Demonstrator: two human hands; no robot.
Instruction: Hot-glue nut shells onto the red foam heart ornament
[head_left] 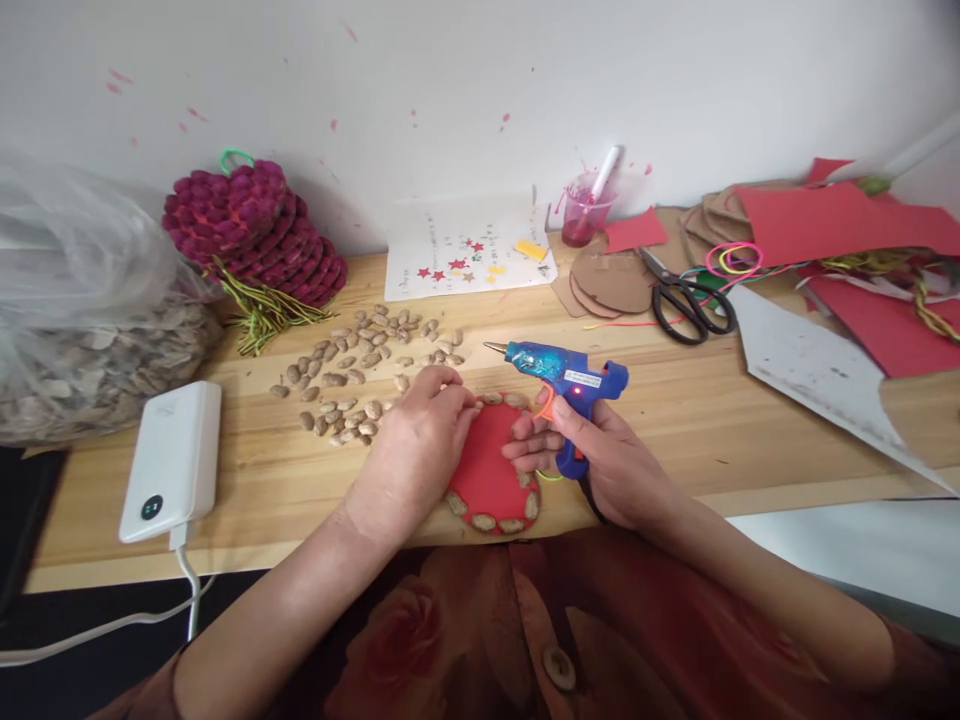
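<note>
My right hand (600, 450) is wrapped round the handle of a blue hot glue gun (551, 366). The gun's metal nozzle points left, its orange trigger is near my thumb, and a small red light shows on its side. Below it lies a red heart-like or round piece (487, 465) with peanut shells (484, 522) along its rim. My left hand (420, 450) is closed in a pinch at the upper left rim of this piece; what its fingertips hold is hidden. Loose peanut shells (334, 380) lie scattered beyond my left hand.
At left stand a white power bank (171, 460) with a cable and a clear bag of shells (105, 360). Purple tasselled shell discs (255, 230) lean on the wall. At right are scissors (686, 305), cardboard discs (611, 278), red sheets (825, 225) and a paint cup (585, 215).
</note>
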